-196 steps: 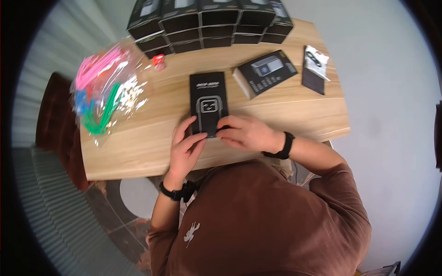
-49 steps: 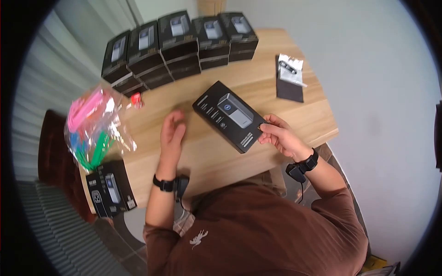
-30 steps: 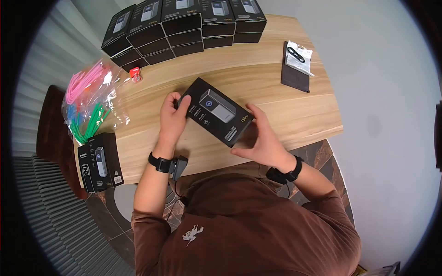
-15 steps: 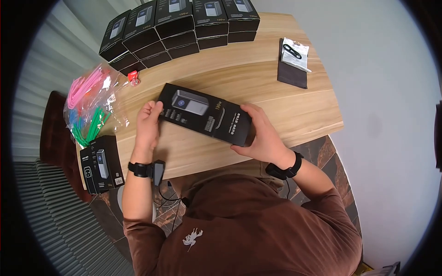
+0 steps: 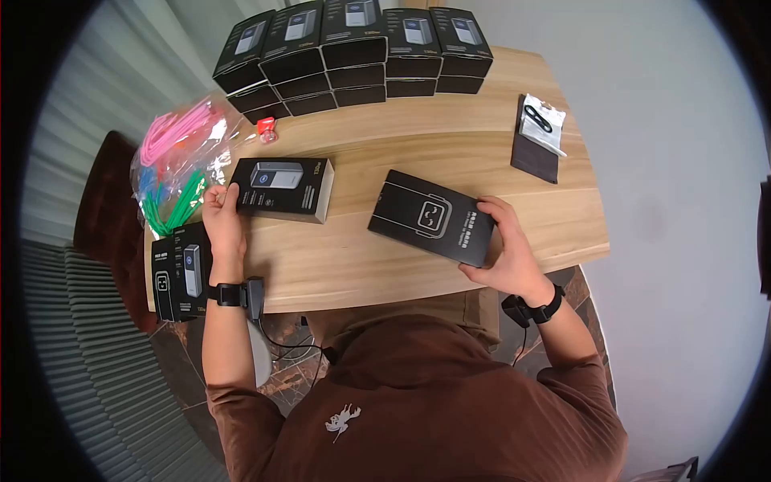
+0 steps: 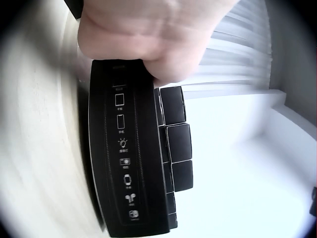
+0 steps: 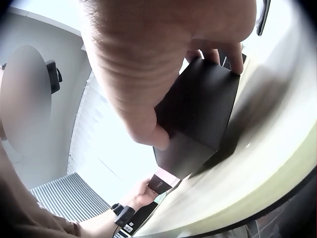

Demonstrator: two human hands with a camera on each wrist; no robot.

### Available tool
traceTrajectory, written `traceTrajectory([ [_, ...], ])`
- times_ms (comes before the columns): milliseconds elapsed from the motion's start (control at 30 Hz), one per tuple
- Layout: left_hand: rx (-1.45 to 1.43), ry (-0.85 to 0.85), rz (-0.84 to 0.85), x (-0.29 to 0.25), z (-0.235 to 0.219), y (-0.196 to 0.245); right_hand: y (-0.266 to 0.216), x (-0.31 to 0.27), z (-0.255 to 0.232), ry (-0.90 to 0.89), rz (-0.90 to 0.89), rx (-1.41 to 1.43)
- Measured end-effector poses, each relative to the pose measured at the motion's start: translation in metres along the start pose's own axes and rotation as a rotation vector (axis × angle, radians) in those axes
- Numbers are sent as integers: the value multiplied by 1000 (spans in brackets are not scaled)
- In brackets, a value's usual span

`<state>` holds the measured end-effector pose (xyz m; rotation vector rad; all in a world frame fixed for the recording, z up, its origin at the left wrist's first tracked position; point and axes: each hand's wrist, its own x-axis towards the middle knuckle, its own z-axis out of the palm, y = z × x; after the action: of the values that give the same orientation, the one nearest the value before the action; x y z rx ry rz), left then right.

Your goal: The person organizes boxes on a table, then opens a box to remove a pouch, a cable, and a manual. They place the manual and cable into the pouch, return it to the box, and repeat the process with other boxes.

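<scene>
My left hand [image 5: 222,223] grips the left end of a black printed box sleeve [image 5: 281,201], which shows a picture of a grey device and has a pale right end. In the left wrist view, a row of small icons runs along the side of the sleeve [image 6: 129,163]. To its right, my right hand [image 5: 516,259] holds a plain black inner box [image 5: 409,207] with a smiling-face outline on top, thumb on the near side and fingers on the far side. The right wrist view shows this black box [image 7: 198,104] close over the table. A gap separates box and sleeve.
Several stacked black boxes [image 5: 353,56] line the back. Beside my left forearm, another printed box [image 5: 181,273] lies at the table edge. A plastic bag [image 5: 189,153] with coloured strips is at left, near a small red item [image 5: 267,128]. A dark pouch [image 5: 534,162] bears a cable packet [image 5: 542,127].
The inner box has come out of its sleeve: the right hand drew it rightward while the left hand kept the sleeve at left. Earlier, the printed box was whole between both hands.
</scene>
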<state>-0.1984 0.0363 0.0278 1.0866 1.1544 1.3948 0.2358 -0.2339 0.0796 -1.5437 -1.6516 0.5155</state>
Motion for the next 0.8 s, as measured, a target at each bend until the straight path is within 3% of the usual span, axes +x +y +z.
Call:
traceTrajectory([
  [100,236,60,120,6,-4,-16,10,2,-8,-43,41,38],
  [200,528,196,466,-11,14,-2,20,2,-13,-77,78,68],
  [233,711,232,633,-32,33,26,22,2,-14,-91,101,87],
  [333,509,-126,792,-71,63,50,31,2,-15,-111,108,117],
  [400,409,-448,642,-104,88,55,36,0,-14,-122,108,126],
  [467,349,-653,419,-126,110,46,39,1,-14,-130,114,129],
  [567,365,-742,-89,-139,136,25,42,1,-13,-129,81,115],
  [800,363,-672,34,-154,156,-12,38,0,-12,-127,49,71],
])
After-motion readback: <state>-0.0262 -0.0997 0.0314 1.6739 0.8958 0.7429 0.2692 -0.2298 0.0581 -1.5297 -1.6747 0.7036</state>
